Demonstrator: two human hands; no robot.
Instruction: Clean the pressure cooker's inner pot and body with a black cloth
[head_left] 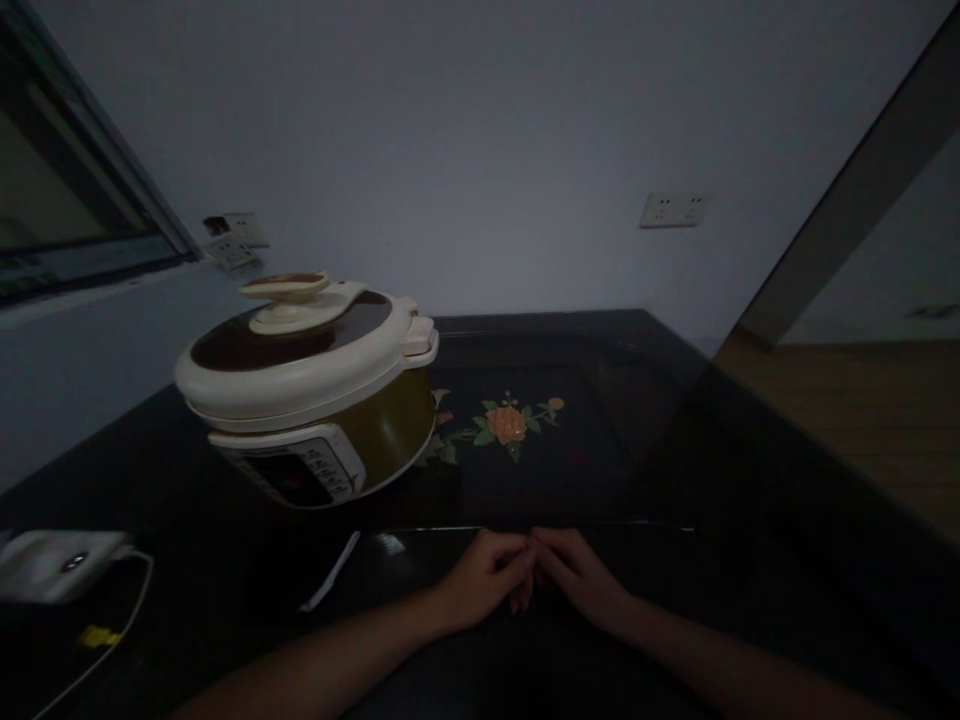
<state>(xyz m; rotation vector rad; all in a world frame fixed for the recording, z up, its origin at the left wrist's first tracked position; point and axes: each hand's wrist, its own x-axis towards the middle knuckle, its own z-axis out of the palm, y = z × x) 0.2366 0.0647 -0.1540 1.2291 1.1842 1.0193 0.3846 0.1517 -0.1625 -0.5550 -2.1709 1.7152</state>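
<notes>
My left hand [484, 577] and my right hand [581, 575] meet at the fingertips over the front of the dark, glossy table [652, 580]. Both are closed with curled fingers, the left thumb lying against the right fingers, and I see nothing held in either. An electric pressure cooker [390, 430] with a cream rim, olive-gold body and control panel stands beyond my left hand, its lid [300, 330] on. Just past my hands, a flower picture [506, 425] decorates the tabletop.
A white device [64, 565] with a cable [142, 590] lies at the left, near a small yellow object [99, 637]. A thin white strip [330, 572] lies before the cooker. Wall sockets [671, 210] sit behind the table; a window [67, 170] is at left.
</notes>
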